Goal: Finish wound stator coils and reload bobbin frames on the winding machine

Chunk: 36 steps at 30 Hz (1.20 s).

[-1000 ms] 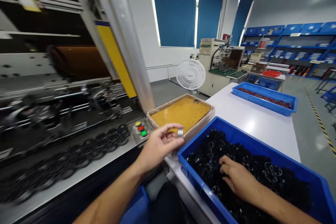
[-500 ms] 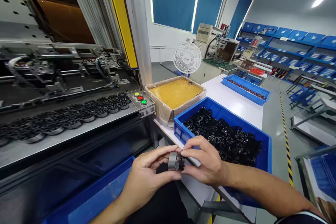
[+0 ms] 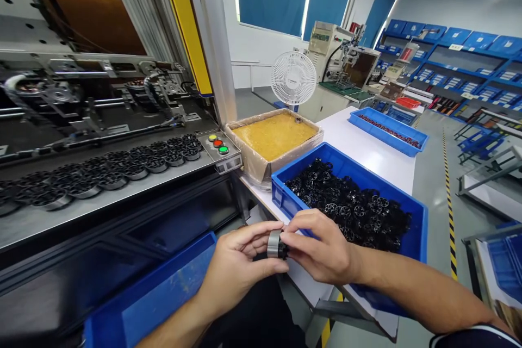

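Low in the middle of the view, my left hand is closed around a motor stator core, a grey metal ring with a black toothed plastic part on its right face. The fingers of my right hand are bent against that black side and touch it; they partly hide the plastic. Just beyond my right hand stands a blue bin filled with loose black plastic insulators. Rows of similar black-topped cores stand on the metal ledge at the left.
A control box with yellow, red and green buttons sits at the ledge's end. Beside it is a plastic-lined carton of yellow material. A fan, a long blue tray of small reddish parts and a lower blue bin surround the workplace.
The black part now sits closer against the grey ring, and less of it shows. My right fingers have closed in on it. The camera view has shifted slightly.
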{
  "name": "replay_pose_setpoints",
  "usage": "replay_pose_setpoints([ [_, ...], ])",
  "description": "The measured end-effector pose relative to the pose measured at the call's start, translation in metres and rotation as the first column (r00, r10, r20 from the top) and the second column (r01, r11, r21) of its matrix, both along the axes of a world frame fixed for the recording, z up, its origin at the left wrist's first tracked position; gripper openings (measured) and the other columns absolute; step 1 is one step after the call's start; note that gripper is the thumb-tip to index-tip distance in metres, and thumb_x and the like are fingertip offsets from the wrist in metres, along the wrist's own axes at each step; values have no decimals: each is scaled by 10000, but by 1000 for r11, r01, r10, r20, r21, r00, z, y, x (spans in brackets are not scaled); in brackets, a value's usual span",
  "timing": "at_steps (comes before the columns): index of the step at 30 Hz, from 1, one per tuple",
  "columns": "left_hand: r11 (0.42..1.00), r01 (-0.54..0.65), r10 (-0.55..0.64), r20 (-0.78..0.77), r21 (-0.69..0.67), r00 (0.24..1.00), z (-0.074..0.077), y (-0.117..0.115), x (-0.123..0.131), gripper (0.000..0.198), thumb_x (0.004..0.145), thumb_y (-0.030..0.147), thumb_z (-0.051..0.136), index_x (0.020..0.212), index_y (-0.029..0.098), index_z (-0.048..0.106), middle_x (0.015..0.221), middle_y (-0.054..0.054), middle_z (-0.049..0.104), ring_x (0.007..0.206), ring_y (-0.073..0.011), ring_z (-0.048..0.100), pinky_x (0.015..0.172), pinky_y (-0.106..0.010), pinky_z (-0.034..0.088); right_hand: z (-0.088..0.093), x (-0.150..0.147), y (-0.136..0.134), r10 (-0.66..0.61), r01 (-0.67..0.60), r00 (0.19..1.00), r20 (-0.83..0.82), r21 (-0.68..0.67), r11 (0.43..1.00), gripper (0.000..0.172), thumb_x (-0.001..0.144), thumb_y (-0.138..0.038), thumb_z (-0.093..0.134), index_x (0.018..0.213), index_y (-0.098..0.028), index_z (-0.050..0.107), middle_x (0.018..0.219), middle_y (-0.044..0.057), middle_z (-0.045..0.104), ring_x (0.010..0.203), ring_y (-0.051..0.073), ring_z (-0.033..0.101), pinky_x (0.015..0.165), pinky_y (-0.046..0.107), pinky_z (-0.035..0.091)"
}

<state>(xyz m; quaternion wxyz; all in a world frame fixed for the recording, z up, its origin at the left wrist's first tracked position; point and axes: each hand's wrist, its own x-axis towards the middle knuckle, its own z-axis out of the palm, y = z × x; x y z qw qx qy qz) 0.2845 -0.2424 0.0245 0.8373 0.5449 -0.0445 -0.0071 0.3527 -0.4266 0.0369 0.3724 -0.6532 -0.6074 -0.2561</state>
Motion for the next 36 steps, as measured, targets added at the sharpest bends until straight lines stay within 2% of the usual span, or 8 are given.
replay_pose_setpoints([
  [11, 980, -28, 27, 11, 196, 1000, -9, 6, -4, 473, 635, 92, 846, 1053, 299, 767, 954, -15, 778, 814, -178, 751, 744, -152, 573, 6, 7, 1, -20, 23, 988, 153, -18, 1000, 150, 919, -137, 595, 1009, -29, 647, 911, 128, 664, 887, 202, 619, 759, 328, 557],
  [18, 908, 27, -6, -50, 418, 999, -32, 15, -19, 450, 893, 319, 636, 1342, 323, 601, 1358, -37, 619, 1258, -237, 569, 1029, -281, 448, -21, 9, 12, -7, 46, 918, -396, 90, 995, 528, 857, -404, 710, 1191, -6, 616, 1079, 150, 624, 886, 118, 643, 848, 238, 548],
  [20, 866, 3, 10, -23, 500, 1000, -33, 16, -19, 432, 900, 333, 619, 1331, 304, 617, 1336, -45, 640, 1239, -240, 592, 1027, -283, 461, -23, 17, 12, -25, 16, 886, -464, -23, 1000, 504, 810, -405, 756, 1150, -48, 647, 979, 97, 687, 917, 131, 657, 883, 241, 534],
  [22, 813, -15, -18, 51, 582, 999, -30, 18, -15, 418, 904, 332, 607, 1321, 307, 626, 1314, -46, 655, 1152, -227, 654, 973, -261, 509, -19, 37, 5, -177, 62, 822, -541, -224, 973, 408, 837, -392, 732, 1123, -108, 666, 951, 47, 716, 919, 116, 667, 877, 219, 524],
  [25, 705, -161, 8, 219, 691, 976, -25, 21, -4, 361, 851, 345, 665, 1208, 306, 700, 1264, -36, 670, 1060, -206, 687, 942, -238, 525, -17, 87, -23, -536, 322, 662, -524, -448, 834, 278, 998, -330, 518, 1116, -122, 659, 1076, 84, 696, 974, 132, 656, 879, 270, 511],
  [28, 660, -240, 152, 187, 712, 971, -28, 29, 9, 335, 777, 411, 733, 1077, 261, 749, 1069, -40, 743, 930, -197, 715, 915, -252, 541, -39, 130, -54, -673, 380, 584, -453, -580, 720, 186, 920, -259, 648, 836, -93, 664, 794, 38, 673, 772, 149, 652, 778, 321, 530],
  [32, 819, -131, 177, -29, 559, 984, -30, 36, 17, 478, 838, 416, 687, 1267, 213, 627, 1138, -77, 707, 896, -169, 702, 829, -241, 565, -84, 143, -70, -658, 310, 636, -403, -647, 697, 277, 922, -306, 653, 725, -116, 613, 627, -32, 585, 580, 91, 578, 621, 247, 522],
  [36, 699, -290, 115, 298, 653, 948, -20, 32, 11, 376, 806, 276, 742, 1176, 255, 681, 1055, -37, 618, 859, -123, 623, 705, -161, 515, -91, 139, -69, -560, 320, 743, -366, -542, 777, 397, 963, -340, 591, 631, -126, 560, 517, -60, 487, 472, 57, 493, 537, 198, 468],
])
